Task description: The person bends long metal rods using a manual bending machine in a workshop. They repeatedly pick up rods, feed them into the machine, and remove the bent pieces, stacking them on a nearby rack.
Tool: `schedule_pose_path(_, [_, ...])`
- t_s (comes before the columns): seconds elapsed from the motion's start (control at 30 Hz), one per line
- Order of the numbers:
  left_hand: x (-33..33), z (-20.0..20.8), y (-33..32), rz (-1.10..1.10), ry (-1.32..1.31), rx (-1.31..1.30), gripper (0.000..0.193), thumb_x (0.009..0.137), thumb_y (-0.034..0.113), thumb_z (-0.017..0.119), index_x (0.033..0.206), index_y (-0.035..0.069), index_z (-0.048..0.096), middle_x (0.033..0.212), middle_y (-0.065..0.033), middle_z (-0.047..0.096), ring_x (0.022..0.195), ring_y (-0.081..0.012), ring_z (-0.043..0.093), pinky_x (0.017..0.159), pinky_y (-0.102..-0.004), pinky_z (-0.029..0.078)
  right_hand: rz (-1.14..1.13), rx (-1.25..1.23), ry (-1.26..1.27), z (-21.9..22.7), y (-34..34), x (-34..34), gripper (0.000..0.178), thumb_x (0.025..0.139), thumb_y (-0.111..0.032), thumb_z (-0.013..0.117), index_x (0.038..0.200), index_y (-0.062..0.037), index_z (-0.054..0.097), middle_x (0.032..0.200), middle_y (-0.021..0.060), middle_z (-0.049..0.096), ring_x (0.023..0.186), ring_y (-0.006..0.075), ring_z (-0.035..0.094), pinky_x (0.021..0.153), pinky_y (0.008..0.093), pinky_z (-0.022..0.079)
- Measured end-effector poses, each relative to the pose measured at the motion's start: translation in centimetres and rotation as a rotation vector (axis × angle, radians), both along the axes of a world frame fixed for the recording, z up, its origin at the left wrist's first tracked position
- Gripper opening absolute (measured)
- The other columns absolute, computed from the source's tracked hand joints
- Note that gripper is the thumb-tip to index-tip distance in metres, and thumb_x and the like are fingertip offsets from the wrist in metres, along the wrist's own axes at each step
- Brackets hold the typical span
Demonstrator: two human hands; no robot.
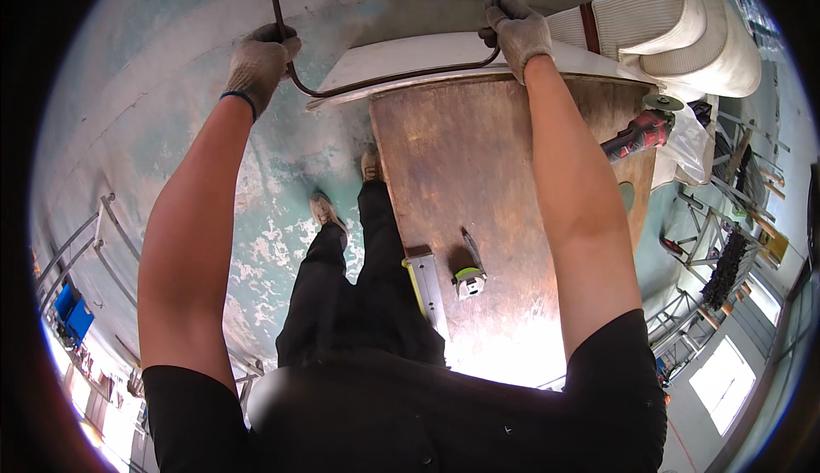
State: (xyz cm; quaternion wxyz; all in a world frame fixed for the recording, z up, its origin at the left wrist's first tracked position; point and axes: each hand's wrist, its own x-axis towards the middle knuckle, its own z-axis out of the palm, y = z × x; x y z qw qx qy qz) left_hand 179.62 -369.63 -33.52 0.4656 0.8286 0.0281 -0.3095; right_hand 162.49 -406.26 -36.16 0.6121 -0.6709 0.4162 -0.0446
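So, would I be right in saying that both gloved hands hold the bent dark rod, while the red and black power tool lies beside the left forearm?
Not quite: the red and black power tool lies beside the right forearm, not the left, as the head view shows. The rest stands: the left hand and right hand, both gloved, hold the bent dark rod.

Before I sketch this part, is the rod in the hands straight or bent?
Bent: the rod turns at two rounded corners into a U, its opposite sides gripped by the left hand and right hand.
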Motion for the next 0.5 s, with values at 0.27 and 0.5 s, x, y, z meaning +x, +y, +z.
schedule_pose_path(0.27, [0.2,-0.8,0.2,-0.025,-0.003,-0.001,0.024,0.103,0.015,0.074,0.124,0.003,0.075,0.099,0.0005,0.067,0.087,-0.0149,0.062,0.083,-0.0350,0.055,-0.009,-0.031,-0.057,-0.6,0.3,-0.4,0.032,0.105,-0.018,0.078,0.130,0.0013,0.078,0.096,0.0106,0.081,0.079,0.0157,0.076,0.069,0.0310,0.058])
schedule_pose_path(0.5, [0.3,-1.7,0.2,-0.021,-0.003,-0.051,0.023,0.103,0.014,0.074,0.124,0.003,0.073,0.092,0.0016,0.062,0.077,-0.0124,0.055,0.074,-0.0318,0.050,-0.047,-0.061,-0.053,-0.2,0.5,-0.3,0.030,0.104,-0.016,0.078,0.128,0.0014,0.079,0.094,0.0099,0.081,0.076,0.0158,0.075,0.068,0.0314,0.058])
